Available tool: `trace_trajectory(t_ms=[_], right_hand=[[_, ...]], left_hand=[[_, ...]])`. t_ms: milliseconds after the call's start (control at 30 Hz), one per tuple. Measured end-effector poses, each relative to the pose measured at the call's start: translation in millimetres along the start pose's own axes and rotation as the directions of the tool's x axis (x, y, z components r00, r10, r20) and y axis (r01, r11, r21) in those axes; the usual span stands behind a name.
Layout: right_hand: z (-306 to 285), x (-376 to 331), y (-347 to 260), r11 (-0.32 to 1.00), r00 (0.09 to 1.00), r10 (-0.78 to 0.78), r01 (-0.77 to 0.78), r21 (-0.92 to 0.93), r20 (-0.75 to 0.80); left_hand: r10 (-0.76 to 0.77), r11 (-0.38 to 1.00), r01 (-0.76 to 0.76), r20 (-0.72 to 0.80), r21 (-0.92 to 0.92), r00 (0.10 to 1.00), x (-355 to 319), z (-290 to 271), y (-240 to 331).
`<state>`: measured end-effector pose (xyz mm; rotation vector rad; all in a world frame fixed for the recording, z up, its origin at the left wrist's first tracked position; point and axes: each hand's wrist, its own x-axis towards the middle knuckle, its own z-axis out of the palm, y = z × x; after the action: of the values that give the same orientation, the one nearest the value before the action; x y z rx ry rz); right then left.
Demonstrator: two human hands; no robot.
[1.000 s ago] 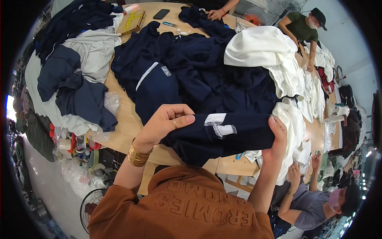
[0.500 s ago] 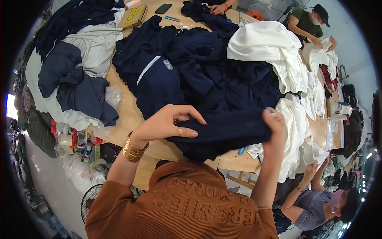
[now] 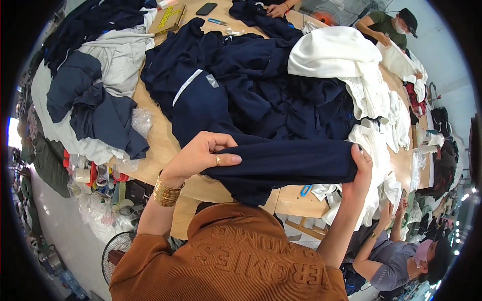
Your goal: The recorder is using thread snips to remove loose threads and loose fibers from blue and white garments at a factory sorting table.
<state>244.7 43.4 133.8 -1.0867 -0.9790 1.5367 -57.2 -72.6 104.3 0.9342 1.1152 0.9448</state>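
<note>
Stretched between my two hands is a section of navy blue cloth (image 3: 291, 161), part of a garment whose lower folds hang toward the table's near edge. My left hand (image 3: 203, 155), with a ring and gold bangles, pinches its left end between thumb and fingers. At the other end my right hand (image 3: 359, 168) grips the cloth, the thumb in front and most fingers hidden behind it. Just beyond lies a large heap of navy garments (image 3: 261, 95), one showing a white stripe and a small light patch.
White garments (image 3: 334, 52) lie right of the heap; grey and dark clothes (image 3: 108, 118) lie left. Blue-handled snips (image 3: 217, 21), a phone (image 3: 206, 9) and a blue tool (image 3: 306, 190) rest on the wooden table (image 3: 158, 125). Co-workers sit at the right; a fan (image 3: 116, 253) stands lower left.
My right hand has moved right and my left hand slightly left, drawing the navy cloth out wider and flatter. At the far right, a co-worker's white garment has shifted.
</note>
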Motion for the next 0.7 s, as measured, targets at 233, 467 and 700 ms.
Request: trace_trajectory(t_ms=[233, 467, 700], right_hand=[[34, 0, 41, 0.531, 0.839, -0.31, 0.544, -0.65, 0.448], [41, -6, 115, 0.489, 0.817, 0.009, 0.499, -0.715, 0.576], [39, -28, 225, 0.578, 0.755, 0.153, 0.455, -0.677, 0.638]], left_hand=[[0.128, 0.859, -0.33, -0.462, -0.39, 0.878, 31, 13, -6], [0.291, 0.744, -0.667, -0.882, -0.034, 0.369, 2, -3, 62], [0.395, 0.609, -0.791, -0.844, -0.054, 0.362, 7, -24, 67]])
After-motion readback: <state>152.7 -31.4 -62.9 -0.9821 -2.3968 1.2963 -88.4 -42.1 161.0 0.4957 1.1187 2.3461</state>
